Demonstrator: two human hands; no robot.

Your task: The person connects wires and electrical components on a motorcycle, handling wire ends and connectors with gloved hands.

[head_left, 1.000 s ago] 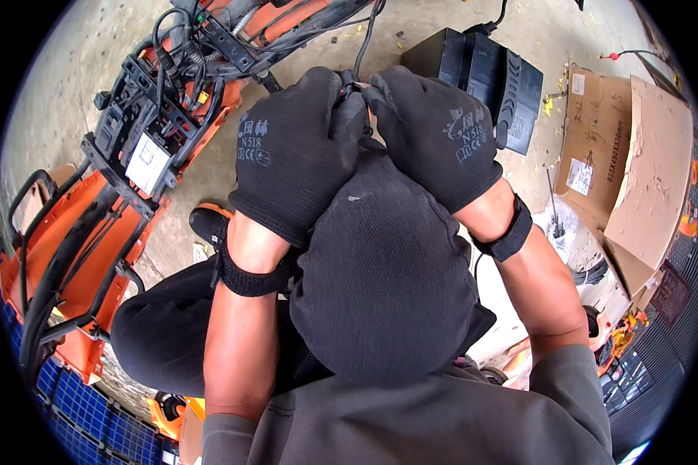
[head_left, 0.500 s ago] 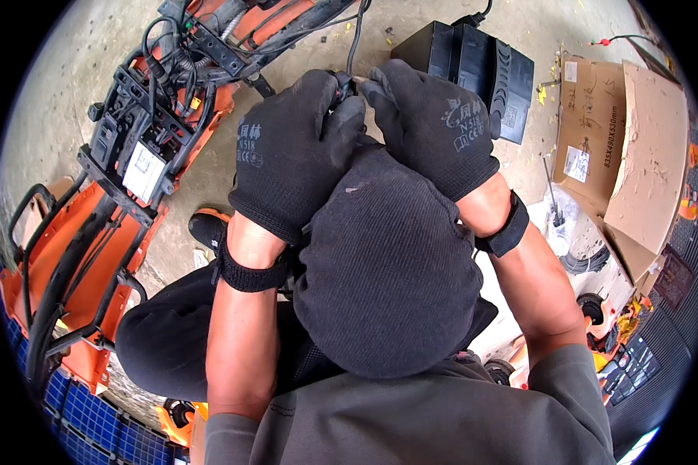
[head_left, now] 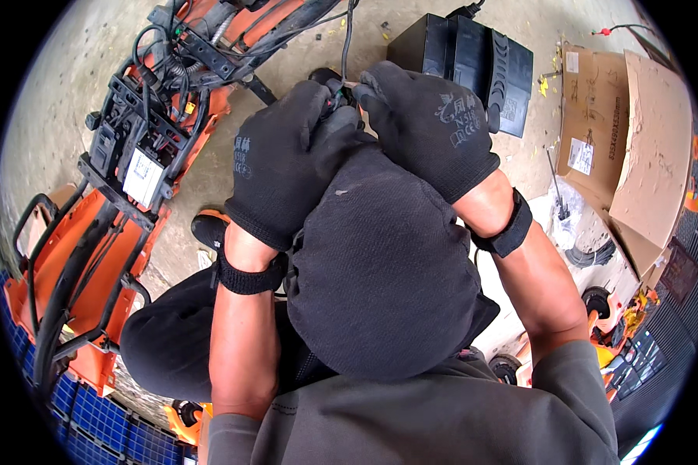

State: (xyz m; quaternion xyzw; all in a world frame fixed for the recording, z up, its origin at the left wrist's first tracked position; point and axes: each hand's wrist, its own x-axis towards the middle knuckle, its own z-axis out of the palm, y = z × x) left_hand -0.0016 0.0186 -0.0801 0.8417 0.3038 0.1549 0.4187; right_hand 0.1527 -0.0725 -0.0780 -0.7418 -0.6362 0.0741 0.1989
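Observation:
My left hand (head_left: 287,159) and my right hand (head_left: 430,132), both in black knit work gloves, meet at the upper middle. Between their fingertips comes down a thin black cable (head_left: 348,35). The left fingers are curled round a small dark part with specks of red and green, too small to make out, at the cable's lower end. My right hand is closed, its thumb and forefinger pinched beside the cable. What lies inside the right fingers is largely hidden by the glove.
An orange vehicle frame (head_left: 70,267) with black tubes and wiring stands at left. Beyond my right hand sits a black box with a handle (head_left: 473,66). An open cardboard box (head_left: 597,132) and a coil of cable (head_left: 589,254) lie at right. A black cap (head_left: 384,271) blocks the middle.
The view has shifted slightly. My hands stay together at the cable, with the left fingers a little lower; more of the dark part shows between them.

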